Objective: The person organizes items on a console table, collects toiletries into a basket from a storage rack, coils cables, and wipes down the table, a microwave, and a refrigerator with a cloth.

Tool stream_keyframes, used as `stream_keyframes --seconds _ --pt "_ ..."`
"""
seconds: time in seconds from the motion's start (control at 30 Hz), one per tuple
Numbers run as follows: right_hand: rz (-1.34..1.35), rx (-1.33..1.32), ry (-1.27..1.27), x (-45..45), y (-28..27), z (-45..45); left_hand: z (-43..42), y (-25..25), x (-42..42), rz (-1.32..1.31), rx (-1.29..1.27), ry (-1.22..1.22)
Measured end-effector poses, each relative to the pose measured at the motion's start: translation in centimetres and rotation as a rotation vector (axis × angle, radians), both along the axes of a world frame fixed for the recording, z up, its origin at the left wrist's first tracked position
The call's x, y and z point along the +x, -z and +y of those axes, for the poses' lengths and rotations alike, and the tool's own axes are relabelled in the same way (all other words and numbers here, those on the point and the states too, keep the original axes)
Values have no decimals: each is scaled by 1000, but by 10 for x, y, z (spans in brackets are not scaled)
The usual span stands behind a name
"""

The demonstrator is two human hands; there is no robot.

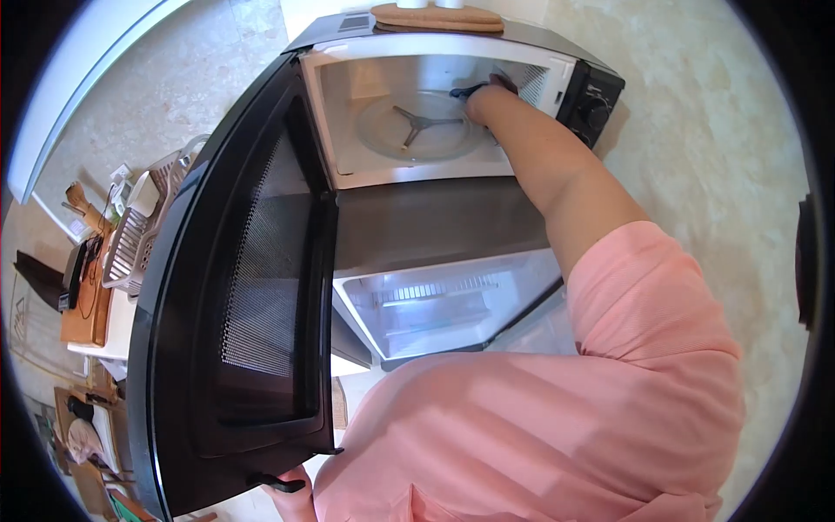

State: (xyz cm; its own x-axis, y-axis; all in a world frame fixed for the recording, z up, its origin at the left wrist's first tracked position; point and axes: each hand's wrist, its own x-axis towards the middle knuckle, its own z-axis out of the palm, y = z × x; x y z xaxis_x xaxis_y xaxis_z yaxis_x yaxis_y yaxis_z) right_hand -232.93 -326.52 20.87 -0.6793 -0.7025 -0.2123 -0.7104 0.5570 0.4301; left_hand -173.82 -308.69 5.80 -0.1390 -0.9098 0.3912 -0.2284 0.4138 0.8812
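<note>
A microwave (417,177) stands with its black door (261,261) swung wide to the left. Inside the cavity lies a round glass plate (374,135) with a three-armed roller piece (419,123) in the middle. My right hand (481,103) reaches into the back right of the cavity, closed around something dark, too small to make out. Down at the door's lower edge is my left hand (294,494), with a black strip across it; its fingers are mostly hidden.
Below the microwave, an open fridge compartment (426,304) is lit. Round brown boards (435,19) lie on top of the microwave. To the left, a dish rack (130,248) and a wooden board (91,304) sit on a counter. A wall (713,174) rises at right.
</note>
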Motion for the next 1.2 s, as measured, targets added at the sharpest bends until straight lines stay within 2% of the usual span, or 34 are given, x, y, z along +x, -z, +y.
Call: stream_keyframes --seconds 0.2,0.27,0.4,0.47,0.53,0.6,0.63,0.67,0.7,0.77,0.8,0.87,0.9,0.93,1.0,1.07,1.13,1.2 --pt "39 249 -1 38 1 40 -19 -7 14 37 78 243" --pt "157 333 -214 36 14 44 -22 -17 15 47 124 319" --pt "80 306 -239 61 25 81 -32 -16 22 54 223 314" --pt "-72 -220 -218 68 42 101 -36 -14 26 68 246 308" --pt "-79 -315 -258 68 45 129 -40 -11 29 92 280 332" --pt "-674 -968 -94 82 29 168 -57 11 39 195 269 379" --pt "-843 -1132 -34 69 33 181 -65 25 46 292 247 417" --pt "-1012 -1295 29 57 36 193 -61 16 44 289 249 424" --pt "-1008 -1300 38 52 33 207 -52 -2 39 161 267 397" --pt "-1033 -1541 113 43 26 233 -48 -10 36 31 288 381" --pt "-1024 -1543 123 36 30 239 -49 -8 35 32 262 358" --pt "-604 -1758 107 32 38 247 -50 -5 37 30 245 343" --pt "-330 -1477 195 40 36 257 -51 -5 39 7 255 335" --pt "-326 -1473 203 43 43 258 -52 -6 39 -4 260 332" --pt "79 -830 210 45 66 254 -52 -11 37 -16 260 335" --pt "-4 -740 284 33 102 251 -53 -13 38 -20 257 344" --pt "177 -651 111 1 151 252 -56 -9 40 0 271 355" --pt "137 -611 165 7 145 241 -59 -4 43 7 276 356"
